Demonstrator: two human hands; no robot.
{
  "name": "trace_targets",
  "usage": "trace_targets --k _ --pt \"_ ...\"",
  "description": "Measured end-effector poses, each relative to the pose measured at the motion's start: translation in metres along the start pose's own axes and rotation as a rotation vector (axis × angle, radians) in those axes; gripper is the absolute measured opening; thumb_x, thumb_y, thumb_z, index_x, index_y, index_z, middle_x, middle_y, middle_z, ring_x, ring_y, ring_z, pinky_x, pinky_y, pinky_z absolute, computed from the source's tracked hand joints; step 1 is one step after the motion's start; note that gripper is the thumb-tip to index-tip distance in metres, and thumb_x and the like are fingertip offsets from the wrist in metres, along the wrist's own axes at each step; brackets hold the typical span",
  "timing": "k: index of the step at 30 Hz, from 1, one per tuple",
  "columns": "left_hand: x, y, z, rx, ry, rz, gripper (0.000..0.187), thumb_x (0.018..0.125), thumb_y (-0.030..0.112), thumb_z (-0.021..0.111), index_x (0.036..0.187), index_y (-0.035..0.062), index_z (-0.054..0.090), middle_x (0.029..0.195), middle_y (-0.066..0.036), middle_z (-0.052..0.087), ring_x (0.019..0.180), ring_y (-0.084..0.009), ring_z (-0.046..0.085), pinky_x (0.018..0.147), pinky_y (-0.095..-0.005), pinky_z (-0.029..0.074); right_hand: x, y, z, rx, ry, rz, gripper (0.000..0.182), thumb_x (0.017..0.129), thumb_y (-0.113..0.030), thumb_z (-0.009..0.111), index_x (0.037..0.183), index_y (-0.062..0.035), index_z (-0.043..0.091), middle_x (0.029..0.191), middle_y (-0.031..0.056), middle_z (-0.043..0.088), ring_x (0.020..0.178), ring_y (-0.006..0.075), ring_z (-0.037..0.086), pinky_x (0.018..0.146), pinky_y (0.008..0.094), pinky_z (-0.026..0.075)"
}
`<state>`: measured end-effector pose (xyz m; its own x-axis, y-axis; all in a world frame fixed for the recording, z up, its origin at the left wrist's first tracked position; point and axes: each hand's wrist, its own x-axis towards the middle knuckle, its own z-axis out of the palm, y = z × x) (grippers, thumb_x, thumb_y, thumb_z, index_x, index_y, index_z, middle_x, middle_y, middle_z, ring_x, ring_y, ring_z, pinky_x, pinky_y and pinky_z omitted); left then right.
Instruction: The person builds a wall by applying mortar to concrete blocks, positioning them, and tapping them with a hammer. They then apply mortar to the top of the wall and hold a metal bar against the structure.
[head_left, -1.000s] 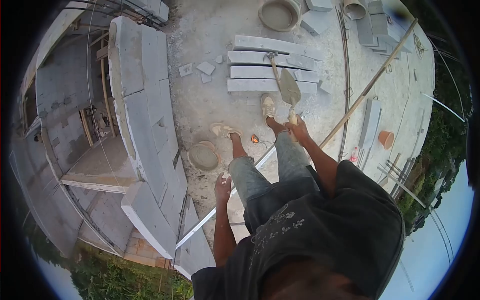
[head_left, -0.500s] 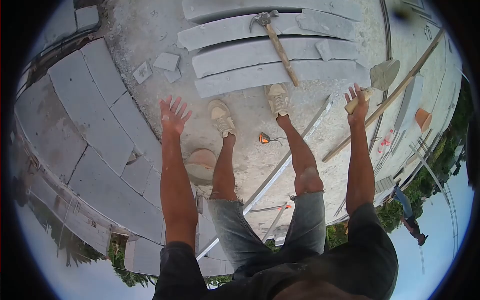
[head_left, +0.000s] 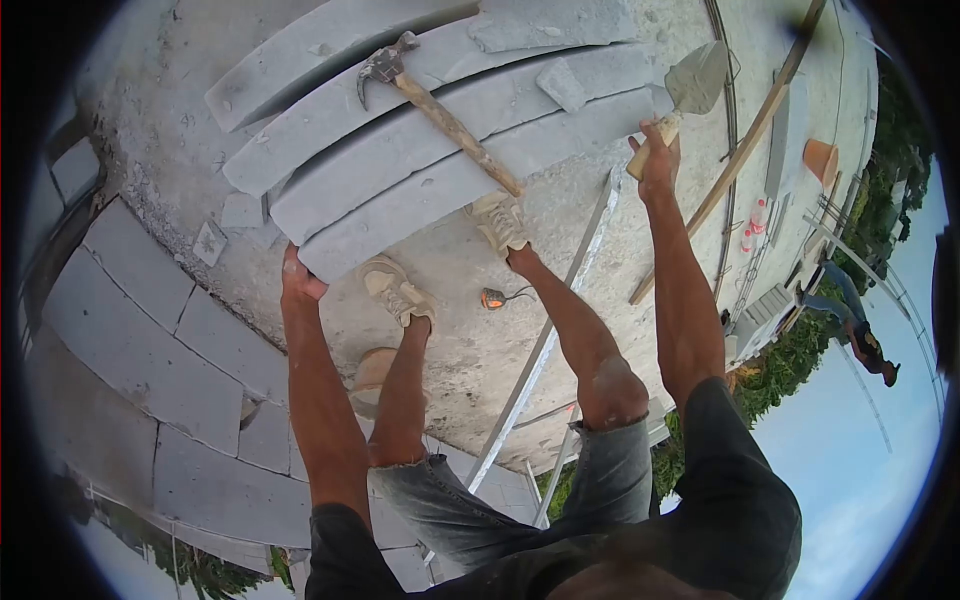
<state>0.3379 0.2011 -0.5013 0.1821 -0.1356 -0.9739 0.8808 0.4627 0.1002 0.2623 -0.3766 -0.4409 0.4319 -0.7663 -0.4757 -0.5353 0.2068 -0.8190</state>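
My right hand (head_left: 657,160) is closed around the handle of a trowel (head_left: 697,80), whose mortar-grey blade points up and away. That hand is near the right end of the closest long grey block (head_left: 470,185). My left hand (head_left: 302,276) grips the left end of the same block, with the fingertips partly hidden against it. Across the row of blocks lies a claw hammer (head_left: 450,125) with a worn wooden handle, its head toward the far left and its handle end over the nearest block.
Broken block pieces (head_left: 210,242) lie to the left, beside laid grey blocks (head_left: 150,290). A tape measure (head_left: 492,299) and a long metal straightedge (head_left: 545,345) are by my feet. Rightward are a wooden pole (head_left: 735,175), an orange bucket (head_left: 821,162) and another person (head_left: 860,325).
My left hand, open and away from the blocks before, has come onto the nearest block's left end. The view has turned and closed in on the blocks. The trowel remains in my right hand.
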Motion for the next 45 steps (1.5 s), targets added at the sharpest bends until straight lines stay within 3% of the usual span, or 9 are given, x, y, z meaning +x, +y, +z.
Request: trace_targets --k 4,9,14,23,25,29,32,35,45 --pt "-0.056 -0.024 0.031 -0.072 0.021 0.048 0.050 0.105 0.035 0.041 0.149 0.0097 0.044 0.143 -0.012 0.056 0.128 -0.0329 0.056 0.108 -0.0490 0.047 0.016 -0.002 -0.029 -0.037 -0.064 0.140 0.066 0.090 -0.018 0.071 0.146 -0.0034 0.039 0.141 0.0108 0.051 0.122 0.0221 0.054 0.101 0.0492 0.050" --pt "-0.165 -0.097 0.094 -0.107 0.107 0.220 0.061 0.101 0.038 0.047 0.156 0.0204 0.029 0.150 -0.010 0.045 0.135 -0.0344 0.048 0.110 -0.0506 0.044 -0.058 -0.020 -0.046 0.103 0.054 0.215 0.053 0.088 -0.015 0.073 0.133 -0.0050 0.048 0.123 0.0079 0.053 0.117 0.0230 0.055 0.097 0.0432 0.052" --pt "-0.320 -0.109 0.262 0.167 0.278 0.215 0.082 0.095 0.048 0.063 0.157 0.0146 0.021 0.154 -0.019 0.030 0.128 -0.0395 0.052 0.099 -0.0500 0.050 -0.209 -0.011 -0.113 0.139 0.017 0.441 0.059 0.097 -0.016 0.062 0.148 -0.0008 0.036 0.131 0.0163 0.053 0.121 0.0279 0.057 0.100 0.0471 0.053" --pt "-0.405 -0.105 0.384 1.979 0.109 0.625 0.109 0.074 0.051 0.084 0.158 0.0166 0.024 0.152 -0.023 0.029 0.140 -0.0436 0.033 0.109 -0.0624 0.033 -0.410 -0.087 -0.180 0.415 0.337 0.698 0.042 0.094 -0.019 0.068 0.129 -0.0064 0.048 0.121 0.0103 0.056 0.106 0.0285 0.063 0.085 0.0447 0.056" --pt "-0.399 -0.120 0.376 2.093 0.126 1.023 0.113 0.071 0.048 0.086 0.158 0.0119 0.022 0.151 -0.023 0.029 0.140 -0.0432 0.033 0.111 -0.0637 0.028 -0.407 -0.098 -0.184 0.384 0.336 0.703 0.040 0.093 -0.019 0.069 0.126 -0.0072 0.049 0.115 0.0097 0.059 0.096 0.0266 0.065 0.081 0.0426 0.057" --pt "-0.353 -0.160 0.352 1.832 -0.102 1.317 0.117 0.069 0.039 0.088 0.155 0.0029 0.017 0.150 -0.024 0.031 0.140 -0.0425 0.032 0.115 -0.0656 0.020 -0.365 -0.150 -0.189 0.118 0.156 0.603 0.050 0.087 -0.023 0.076 0.127 -0.0053 0.053 0.087 0.0112 0.066 0.071 0.0256 0.069 0.065 0.0362 0.056" --pt "-0.354 -0.165 0.369 1.893 -0.141 1.346 0.115 0.069 0.032 0.088 0.153 0.0001 0.016 0.146 -0.023 0.036 0.138 -0.0427 0.033 0.115 -0.0652 0.020 -0.341 -0.179 -0.196 -0.637 0.109 0.133 0.048 0.087 -0.026 0.076 0.125 -0.0050 0.055 0.089 0.0158 0.067 0.071 0.0323 0.068 0.066 0.0397 0.055" --pt "-0.353 -0.160 0.388 1.871 -0.053 1.345 0.111 0.068 0.024 0.088 0.152 0.0003 0.019 0.141 -0.023 0.040 0.134 -0.0435 0.036 0.113 -0.0631 0.023 -0.340 -0.204 -0.199 -0.715 0.023 -0.191 0.049 0.086 -0.026 0.077 0.126 -0.0056 0.057 0.091 0.0176 0.065 0.074 0.0367 0.066 0.066 0.0431 0.054" --pt "-0.349 -0.140 0.397 1.988 -0.101 1.339 0.113 0.065 0.020 0.091 0.149 -0.0012 0.017 0.141 -0.024 0.038 0.131 -0.0422 0.039 0.111 -0.0624 0.027 -0.344 -0.184 -0.195 -0.674 -0.328 -0.306 0.050 0.074 -0.012 0.080 0.118 -0.0049 0.058 0.095 0.0135 0.062 0.076 0.0335 0.067 0.060 0.0426 0.055"
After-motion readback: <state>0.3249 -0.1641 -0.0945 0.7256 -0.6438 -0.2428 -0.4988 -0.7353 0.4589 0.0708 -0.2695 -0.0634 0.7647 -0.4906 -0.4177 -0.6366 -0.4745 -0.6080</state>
